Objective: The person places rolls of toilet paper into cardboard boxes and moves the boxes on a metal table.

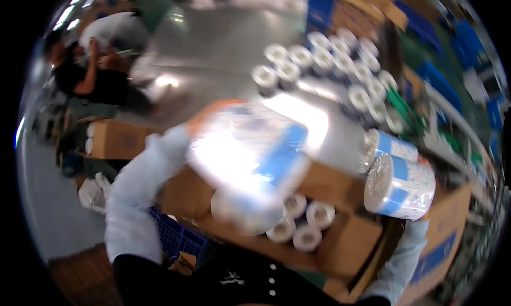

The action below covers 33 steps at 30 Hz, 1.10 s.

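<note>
My left hand (208, 116) is closed on plastic-wrapped rolls (255, 141), white with a blue band, held above an open cardboard box (340, 242). Motion blur and glare smear these rolls, and they cover most of that hand. On the right, two more wrapped rolls (402, 186) of the same white and blue kind are in my right hand (423, 161). Only bits of its fingers show around them. Inside the box below, several white rolls (307, 237) stand with their round ends up.
Many white rolls (340, 61) stand on the shiny metal table (213, 45). A cardboard box (120, 139) sits at the left, and a blue crate (173, 234) is low beside me. A person in black (106, 77) works beyond the table's left side. Green-and-grey rails (431, 119) run along the right.
</note>
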Available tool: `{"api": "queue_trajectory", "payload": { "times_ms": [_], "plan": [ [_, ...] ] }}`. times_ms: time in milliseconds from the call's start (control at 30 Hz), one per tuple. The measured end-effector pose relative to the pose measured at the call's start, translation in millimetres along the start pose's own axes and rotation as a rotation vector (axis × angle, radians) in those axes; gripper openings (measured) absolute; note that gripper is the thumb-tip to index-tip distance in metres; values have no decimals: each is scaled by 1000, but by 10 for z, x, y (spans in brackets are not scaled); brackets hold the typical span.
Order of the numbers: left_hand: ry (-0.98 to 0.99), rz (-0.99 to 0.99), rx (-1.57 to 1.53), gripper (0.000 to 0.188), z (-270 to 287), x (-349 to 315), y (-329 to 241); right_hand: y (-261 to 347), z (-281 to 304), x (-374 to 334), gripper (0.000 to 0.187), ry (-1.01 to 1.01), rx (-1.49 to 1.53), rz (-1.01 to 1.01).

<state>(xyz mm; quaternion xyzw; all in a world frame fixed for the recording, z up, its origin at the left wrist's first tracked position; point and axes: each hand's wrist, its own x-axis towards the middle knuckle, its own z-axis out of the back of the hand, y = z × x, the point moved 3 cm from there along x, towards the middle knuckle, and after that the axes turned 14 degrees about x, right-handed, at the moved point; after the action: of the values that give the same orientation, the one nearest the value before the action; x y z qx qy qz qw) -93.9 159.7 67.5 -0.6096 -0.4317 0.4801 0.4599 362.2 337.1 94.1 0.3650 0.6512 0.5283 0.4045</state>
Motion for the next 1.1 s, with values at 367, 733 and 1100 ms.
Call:
{"api": "queue_trajectory", "payload": {
  "times_ms": [367, 733, 1100],
  "plan": [
    [142, -136, 1458, 31, -776, -1121, 77, -480, -1225, -1348, 32, 705, -1073, 425],
    [408, 313, 824, 33, -329, 158, -81, -440, -679, 611, 16, 201, -869, 272],
    [-650, 803, 1203, 65, 1456, 2697, 1585, -2545, 506, 2777, 76, -278, -1402, -333]
  ]
}}
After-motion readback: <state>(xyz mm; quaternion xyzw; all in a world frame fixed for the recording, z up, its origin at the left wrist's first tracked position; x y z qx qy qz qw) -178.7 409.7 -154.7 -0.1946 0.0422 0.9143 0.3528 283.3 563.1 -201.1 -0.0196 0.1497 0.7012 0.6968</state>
